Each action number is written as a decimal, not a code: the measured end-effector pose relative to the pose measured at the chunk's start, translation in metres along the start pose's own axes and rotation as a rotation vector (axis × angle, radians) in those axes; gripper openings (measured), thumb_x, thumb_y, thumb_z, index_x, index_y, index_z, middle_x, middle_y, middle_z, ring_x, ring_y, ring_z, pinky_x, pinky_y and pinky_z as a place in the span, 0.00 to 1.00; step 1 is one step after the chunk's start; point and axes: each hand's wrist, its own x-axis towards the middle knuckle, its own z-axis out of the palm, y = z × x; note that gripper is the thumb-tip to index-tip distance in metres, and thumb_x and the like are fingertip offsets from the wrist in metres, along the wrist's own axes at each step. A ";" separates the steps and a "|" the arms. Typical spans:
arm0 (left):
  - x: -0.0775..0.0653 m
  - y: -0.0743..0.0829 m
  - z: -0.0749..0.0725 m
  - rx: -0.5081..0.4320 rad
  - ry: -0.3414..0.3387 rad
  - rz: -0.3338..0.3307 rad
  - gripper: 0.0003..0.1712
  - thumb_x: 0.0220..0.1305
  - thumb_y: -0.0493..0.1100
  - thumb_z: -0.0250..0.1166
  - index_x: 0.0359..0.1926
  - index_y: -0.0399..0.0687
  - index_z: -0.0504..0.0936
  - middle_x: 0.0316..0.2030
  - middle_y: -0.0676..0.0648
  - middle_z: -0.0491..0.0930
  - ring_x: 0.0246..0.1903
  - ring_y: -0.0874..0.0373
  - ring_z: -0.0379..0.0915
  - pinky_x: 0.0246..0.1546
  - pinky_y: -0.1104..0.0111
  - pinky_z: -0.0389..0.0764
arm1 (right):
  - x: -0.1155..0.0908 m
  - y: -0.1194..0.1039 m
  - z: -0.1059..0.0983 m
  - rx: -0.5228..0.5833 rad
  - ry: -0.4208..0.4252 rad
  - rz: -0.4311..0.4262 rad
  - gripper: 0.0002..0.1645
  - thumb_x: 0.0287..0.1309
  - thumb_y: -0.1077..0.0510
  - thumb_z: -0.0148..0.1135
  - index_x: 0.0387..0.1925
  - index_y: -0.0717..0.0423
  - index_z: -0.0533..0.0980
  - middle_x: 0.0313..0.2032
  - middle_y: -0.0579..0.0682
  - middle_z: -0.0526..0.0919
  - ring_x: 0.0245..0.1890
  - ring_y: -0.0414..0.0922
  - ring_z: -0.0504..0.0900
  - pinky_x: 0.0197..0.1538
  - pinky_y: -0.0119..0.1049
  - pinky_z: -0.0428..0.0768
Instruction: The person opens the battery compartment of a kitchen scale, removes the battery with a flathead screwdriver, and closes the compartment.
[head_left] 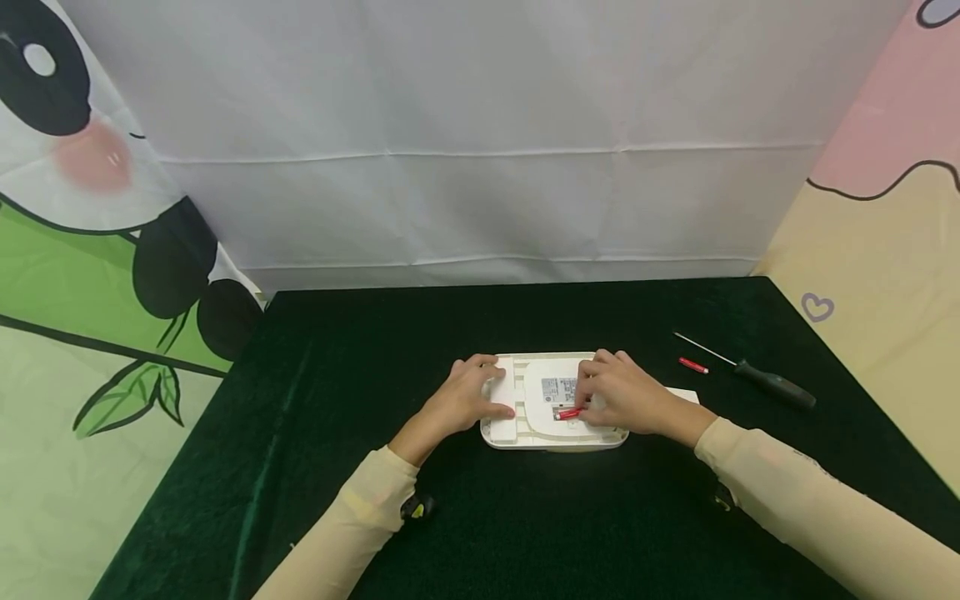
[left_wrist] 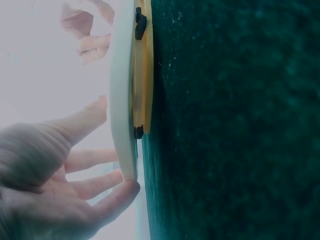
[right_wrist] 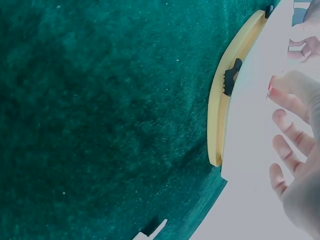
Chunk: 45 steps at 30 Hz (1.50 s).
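A white plastic device [head_left: 534,375] with rounded corners lies with its underside up, a printed label [head_left: 553,389] near its middle. Below the label is a small compartment with a red battery [head_left: 567,413], one end at the opening. My right hand [head_left: 622,396] pinches this battery between thumb and fingers, its other fingers spread in the right wrist view. At the device's left end my left hand [head_left: 467,393] holds it, thumb on the upper face and fingers at the edge. Under the device, a yellow part [left_wrist: 148,80] with black pieces shows in the left wrist view.
To the right lies a second red battery [head_left: 693,365]. Beside it is a screwdriver [head_left: 776,385] with a dark handle, its shaft pointing left and away. A flat white piece [head_left: 686,395] shows behind my right wrist. Dark green cloth [head_left: 360,350] covers the table.
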 end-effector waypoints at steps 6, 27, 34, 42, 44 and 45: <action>-0.001 0.000 0.000 -0.005 -0.003 0.006 0.38 0.55 0.57 0.73 0.64 0.49 0.74 0.71 0.46 0.61 0.62 0.48 0.59 0.58 0.56 0.70 | 0.003 -0.002 0.001 -0.032 -0.005 -0.035 0.03 0.50 0.50 0.73 0.30 0.41 0.85 0.35 0.39 0.78 0.42 0.41 0.68 0.45 0.39 0.66; -0.001 -0.001 -0.001 -0.003 0.001 0.000 0.38 0.55 0.57 0.73 0.64 0.49 0.75 0.71 0.46 0.61 0.62 0.48 0.60 0.58 0.56 0.69 | 0.008 0.000 0.008 -0.018 0.018 -0.099 0.06 0.47 0.53 0.72 0.26 0.42 0.80 0.33 0.39 0.76 0.41 0.41 0.69 0.46 0.39 0.67; -0.001 0.000 -0.001 0.004 -0.005 0.001 0.38 0.55 0.57 0.73 0.64 0.49 0.75 0.71 0.46 0.61 0.64 0.47 0.59 0.59 0.55 0.69 | 0.008 0.002 0.010 -0.003 0.020 -0.093 0.07 0.46 0.52 0.73 0.26 0.42 0.80 0.33 0.39 0.76 0.41 0.41 0.69 0.46 0.40 0.68; -0.001 0.000 -0.002 0.003 -0.007 0.007 0.38 0.55 0.57 0.73 0.64 0.49 0.75 0.71 0.46 0.61 0.63 0.47 0.60 0.59 0.55 0.70 | 0.007 0.001 0.008 -0.009 0.037 -0.108 0.07 0.45 0.51 0.73 0.25 0.41 0.79 0.34 0.38 0.76 0.40 0.40 0.68 0.47 0.38 0.68; -0.001 0.000 -0.002 0.006 -0.006 0.009 0.38 0.55 0.57 0.73 0.64 0.49 0.75 0.71 0.45 0.61 0.63 0.47 0.60 0.59 0.55 0.69 | 0.007 0.000 0.008 -0.015 0.040 -0.112 0.07 0.45 0.51 0.72 0.25 0.42 0.79 0.34 0.38 0.76 0.40 0.40 0.68 0.46 0.38 0.68; -0.001 -0.001 -0.002 0.007 -0.006 0.010 0.38 0.55 0.57 0.73 0.64 0.49 0.75 0.71 0.45 0.61 0.63 0.47 0.60 0.59 0.55 0.69 | 0.006 0.000 0.008 -0.019 0.040 -0.114 0.07 0.45 0.51 0.72 0.25 0.42 0.79 0.34 0.38 0.76 0.40 0.40 0.69 0.46 0.38 0.68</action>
